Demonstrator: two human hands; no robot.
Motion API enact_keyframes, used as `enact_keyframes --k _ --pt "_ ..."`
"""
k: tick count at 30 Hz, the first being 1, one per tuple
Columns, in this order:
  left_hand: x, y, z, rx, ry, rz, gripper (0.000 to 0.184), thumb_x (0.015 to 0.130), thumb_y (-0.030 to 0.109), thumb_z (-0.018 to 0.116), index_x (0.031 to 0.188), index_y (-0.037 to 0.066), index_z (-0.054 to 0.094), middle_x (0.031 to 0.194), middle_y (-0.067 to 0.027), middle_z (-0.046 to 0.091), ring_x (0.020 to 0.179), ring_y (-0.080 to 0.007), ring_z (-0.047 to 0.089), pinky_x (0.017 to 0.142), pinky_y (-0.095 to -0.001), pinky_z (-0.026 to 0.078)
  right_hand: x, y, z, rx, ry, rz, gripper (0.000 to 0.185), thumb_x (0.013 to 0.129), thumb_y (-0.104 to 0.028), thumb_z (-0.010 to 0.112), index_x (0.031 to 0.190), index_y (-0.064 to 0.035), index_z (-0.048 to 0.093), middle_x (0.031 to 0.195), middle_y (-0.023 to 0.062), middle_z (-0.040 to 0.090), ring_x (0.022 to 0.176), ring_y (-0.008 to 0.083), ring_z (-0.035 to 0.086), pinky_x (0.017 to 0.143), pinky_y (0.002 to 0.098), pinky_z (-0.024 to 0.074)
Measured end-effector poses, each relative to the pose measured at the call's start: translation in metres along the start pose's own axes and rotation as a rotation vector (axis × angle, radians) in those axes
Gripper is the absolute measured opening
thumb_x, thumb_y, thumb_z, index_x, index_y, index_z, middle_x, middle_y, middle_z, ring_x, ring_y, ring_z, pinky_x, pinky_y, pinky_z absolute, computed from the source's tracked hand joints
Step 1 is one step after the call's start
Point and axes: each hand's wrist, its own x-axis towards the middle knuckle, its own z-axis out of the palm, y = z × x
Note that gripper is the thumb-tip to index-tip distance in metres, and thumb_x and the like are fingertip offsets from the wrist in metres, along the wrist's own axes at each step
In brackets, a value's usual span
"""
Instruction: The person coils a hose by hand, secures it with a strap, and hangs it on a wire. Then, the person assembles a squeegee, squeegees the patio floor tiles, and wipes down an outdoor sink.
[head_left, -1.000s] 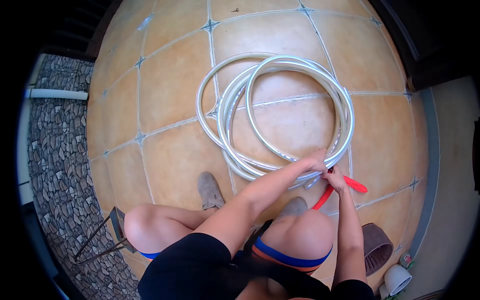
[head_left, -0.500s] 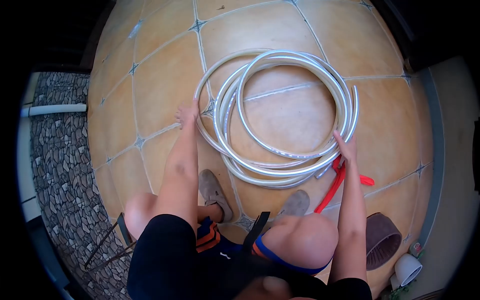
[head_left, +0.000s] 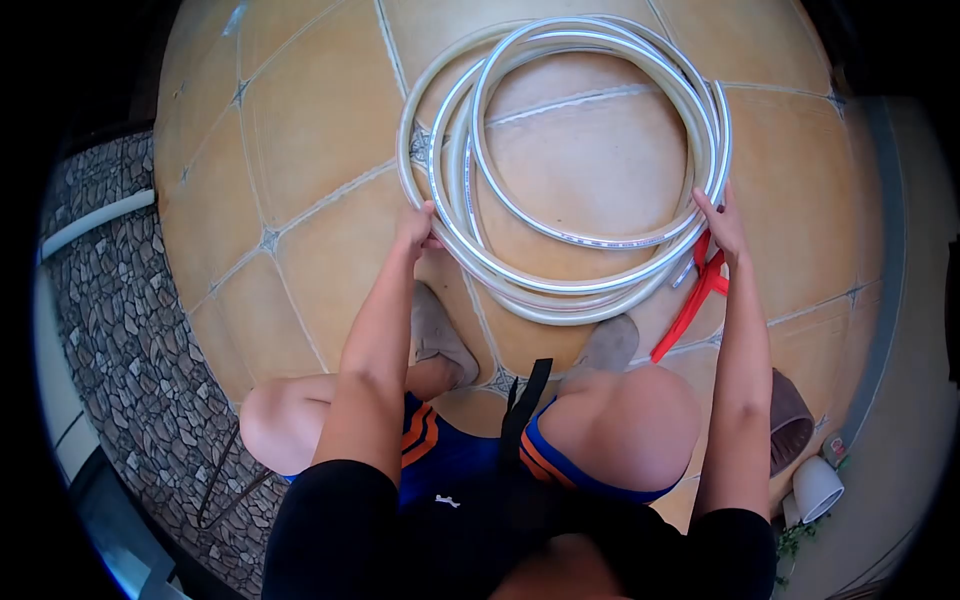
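Note:
A clear hose [head_left: 610,242] with white stripes lies in several loose loops on the tiled floor in front of my feet. My left hand [head_left: 416,228] is closed round the outer loops at the coil's lower left. On the right side, my right hand [head_left: 722,222] grips the bundled loops, thumb on the inner side. One hose end points up at the coil's right edge; another shows just below my right hand. A red strap [head_left: 690,312] hangs by that hand and trails on the floor; whether my fingers also hold it is hidden.
My shoes [head_left: 608,345] stand close to the coil's near edge. A brown pot [head_left: 790,425] and a white pot [head_left: 818,488] sit by the right wall. At left, a white pipe [head_left: 100,222] crosses the pebbled stone strip [head_left: 130,300].
My left hand has moved from the coil's left side, fingers spread, to its lower left, where it now grips the hose. My right hand stays on the right side. The view has tilted down.

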Motion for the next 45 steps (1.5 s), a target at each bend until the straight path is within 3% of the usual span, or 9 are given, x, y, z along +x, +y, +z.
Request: enact_keyframes --k 6,13,17,25,30,32,36,39,45 --pt "-0.013 -0.026 0.005 -0.131 -0.02 -0.03 0.035 0.096 0.025 0.04 0.113 -0.006 0.043 0.082 -0.018 0.062 0.057 -0.0255 0.064 0.038 -0.0297 0.055 -0.072 0.035 -0.009 -0.024 0.382 0.26 0.061 0.085 -0.05 0.052 0.121 0.0002 0.053 0.091 0.0173 0.064 0.09 0.0238 0.061 0.082 0.033 0.0442" --pt "-0.034 -0.008 0.017 -0.049 -0.011 -0.007 0.032 0.096 0.019 0.038 0.118 -0.004 0.04 0.089 -0.0182 0.061 0.061 -0.0245 0.064 0.042 -0.0295 0.055 -0.108 -0.019 0.031 -0.371 0.196 0.259 0.089 0.068 -0.057 0.066 0.138 -0.0117 0.036 0.121 0.0246 0.044 0.112 0.0378 0.048 0.091 0.0436 0.0418" --pt "-0.022 -0.05 0.043 -0.107 0.112 0.04 0.038 0.093 0.013 0.045 0.127 0.001 0.033 0.104 -0.0183 0.056 0.08 -0.0249 0.062 0.054 -0.0323 0.057 -0.101 -0.032 0.014 -0.366 0.189 0.344 0.086 0.066 -0.051 0.068 0.138 -0.0164 0.035 0.122 0.0219 0.041 0.11 0.0353 0.049 0.089 0.0423 0.0435" --pt "-0.027 -0.075 0.064 0.067 0.326 0.169 0.065 0.084 0.004 0.054 0.135 0.003 0.015 0.103 -0.0171 0.055 0.07 -0.0227 0.061 0.048 -0.0322 0.05 -0.092 -0.038 0.026 -0.473 0.411 0.204 0.067 0.068 -0.02 0.063 0.131 -0.0083 0.041 0.113 0.0204 0.047 0.094 0.0367 0.057 0.076 0.0437 0.0492" --pt "-0.055 -0.058 0.064 -0.092 0.175 -0.078 0.041 0.071 -0.003 0.056 0.11 -0.004 0.045 0.076 -0.0141 0.057 0.047 -0.0187 0.052 0.035 -0.0303 0.038 -0.07 -0.09 -0.014 -0.356 0.491 -0.128 0.062 0.073 -0.011 0.061 0.132 -0.0133 0.041 0.11 0.0187 0.051 0.092 0.0373 0.057 0.075 0.0443 0.0486" --pt "-0.061 -0.073 0.063 -0.097 0.091 -0.165 0.018 0.068 -0.005 0.054 0.085 0.0 0.055 0.059 -0.0069 0.052 0.035 -0.0149 0.043 0.03 -0.029 0.03 -0.026 -0.049 -0.027 -0.399 0.37 -0.2 0.053 0.076 -0.018 0.061 0.127 -0.0139 0.048 0.108 0.0186 0.055 0.092 0.0359 0.058 0.076 0.0435 0.0485" --pt "-0.071 -0.082 0.07 -0.084 0.112 -0.228 0.011 0.077 0.0 0.058 0.088 0.001 0.054 0.062 -0.0065 0.054 0.042 -0.0147 0.048 0.034 -0.0275 0.037 0.017 -0.024 -0.066 -0.472 0.065 0.004 0.04 0.082 -0.038 0.06 0.112 -0.012 0.063 0.101 0.0188 0.063 0.094 0.032 0.061 0.082 0.0402 0.0477" --pt "-0.072 -0.076 0.072 -0.045 0.079 -0.141 0.016 0.086 0.011 0.054 0.098 0.001 0.053 0.067 -0.0096 0.057 0.05 -0.0178 0.055 0.039 -0.0299 0.047 -0.001 -0.031 -0.095 -0.542 0.144 0.352 0.046 0.081 -0.048 0.057 0.102 -0.0083 0.067 0.096 0.02 0.065 0.096 0.0306 0.061 0.084 0.0384 0.0468" --pt "-0.097 -0.076 0.109 -0.308 -0.329 -0.469 0.04 0.095 0.024 0.036 0.12 -0.006 0.039 0.093 -0.0236 0.061 0.071 -0.0302 0.066 0.053 -0.0377 0.058 -0.031 0.037 -0.056 -0.423 -0.057 0.202 0.052 0.074 -0.045 0.063 0.101 0.0004 0.063 0.094 0.0204 0.065 0.091 0.032 0.062 0.082 0.0375 0.0473"
